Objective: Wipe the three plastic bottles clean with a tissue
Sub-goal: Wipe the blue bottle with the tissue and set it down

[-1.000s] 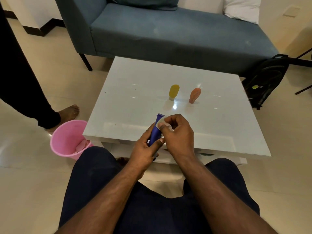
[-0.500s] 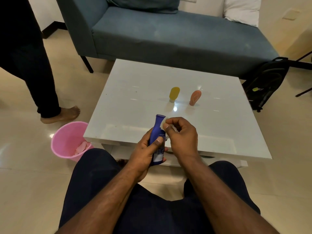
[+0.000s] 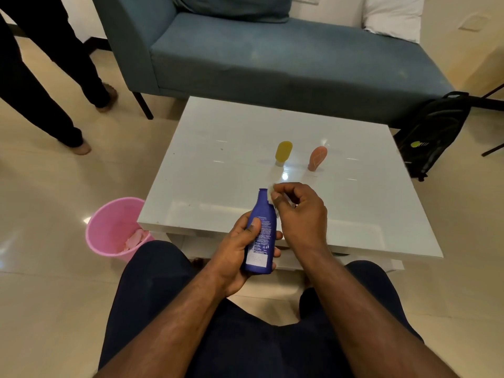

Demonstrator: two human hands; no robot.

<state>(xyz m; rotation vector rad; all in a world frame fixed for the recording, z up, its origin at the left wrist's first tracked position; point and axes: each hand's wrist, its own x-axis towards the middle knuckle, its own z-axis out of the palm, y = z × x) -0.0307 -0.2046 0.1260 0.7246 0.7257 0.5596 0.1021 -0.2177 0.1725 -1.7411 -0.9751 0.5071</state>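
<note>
My left hand grips a blue plastic bottle by its lower body, holding it upright over the near edge of the white table. My right hand pinches a small white tissue and presses it against the bottle's neck, just below the cap. A yellow bottle and an orange bottle stand side by side near the table's middle, both apart from my hands.
A pink bin holding crumpled tissue stands on the floor left of the table. A blue sofa runs behind the table. A black backpack leans at the right. Another person's legs stand at the far left.
The blue bottle has come out of my hands' cover and now shows almost whole. My right hand has slid the tissue up to the neck. The person at the left has stepped.
</note>
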